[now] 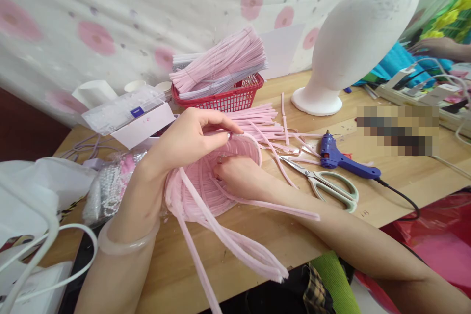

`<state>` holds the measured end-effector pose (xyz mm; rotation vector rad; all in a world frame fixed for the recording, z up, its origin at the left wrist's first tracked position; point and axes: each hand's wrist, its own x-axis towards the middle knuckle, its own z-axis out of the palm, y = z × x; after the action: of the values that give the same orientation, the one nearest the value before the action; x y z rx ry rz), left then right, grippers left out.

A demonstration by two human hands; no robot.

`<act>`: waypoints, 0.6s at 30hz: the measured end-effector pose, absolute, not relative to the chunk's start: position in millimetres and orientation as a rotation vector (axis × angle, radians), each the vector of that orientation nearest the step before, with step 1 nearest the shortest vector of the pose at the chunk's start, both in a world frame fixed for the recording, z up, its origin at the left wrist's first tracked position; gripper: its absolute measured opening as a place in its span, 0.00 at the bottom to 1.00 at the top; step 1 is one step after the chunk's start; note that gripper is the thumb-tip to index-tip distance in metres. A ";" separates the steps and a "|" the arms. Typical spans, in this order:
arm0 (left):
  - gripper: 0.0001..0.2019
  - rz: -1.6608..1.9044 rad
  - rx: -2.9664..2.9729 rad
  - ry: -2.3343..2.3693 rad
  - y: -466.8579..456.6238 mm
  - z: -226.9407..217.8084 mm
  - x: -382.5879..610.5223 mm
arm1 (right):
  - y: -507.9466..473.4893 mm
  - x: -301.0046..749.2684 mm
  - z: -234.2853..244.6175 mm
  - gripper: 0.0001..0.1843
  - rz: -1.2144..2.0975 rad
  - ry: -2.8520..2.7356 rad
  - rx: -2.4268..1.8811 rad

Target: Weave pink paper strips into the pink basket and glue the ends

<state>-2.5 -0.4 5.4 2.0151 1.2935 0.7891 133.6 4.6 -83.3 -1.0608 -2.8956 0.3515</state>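
A small pink basket (200, 184) woven from fuzzy pipe cleaners rests on the wooden table (368, 132), with long loose pink strands (235, 245) trailing toward me. My left hand (191, 137) curls over the basket's rim, its fingertips pinching the far edge. My right hand (239, 176) reaches inside the basket, fingers bent and pressed against the woven wall; what the fingertips hold is hidden. A pale bangle sits on my left wrist.
Scissors (324, 184) and a blue glue gun (342, 157) lie right of the basket. Behind are loose pink pipe cleaners (257, 120), a red basket (228, 98) piled with more, a white foam head (356, 39) and clear boxes (125, 108). Another person's hand (437, 46) shows far right.
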 end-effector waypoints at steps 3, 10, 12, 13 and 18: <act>0.12 0.790 2.020 1.297 0.1 5.0 -2.9 | 3.6 137.3 -75.0 0.12 0.322 -2.911 -1.041; 0.11 0.804 2.041 1.304 0.5 5.2 -2.0 | -9.7 164.8 -67.1 0.09 0.483 -2.635 -1.125; 0.11 0.809 2.034 1.307 0.5 5.1 -1.9 | -15.1 170.5 -73.7 0.07 0.599 -2.556 -1.152; 0.11 0.809 2.032 1.307 0.5 5.0 -1.9 | -17.8 172.6 -77.0 0.06 0.635 -2.530 -1.163; 0.12 0.811 2.032 1.287 -0.4 4.7 -2.3 | -35.0 184.4 -84.3 0.08 0.775 -2.441 -1.156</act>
<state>-2.3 -0.4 4.7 2.0317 1.2866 0.8110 184.4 -35.0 -84.3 -1.1561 -2.4408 0.7751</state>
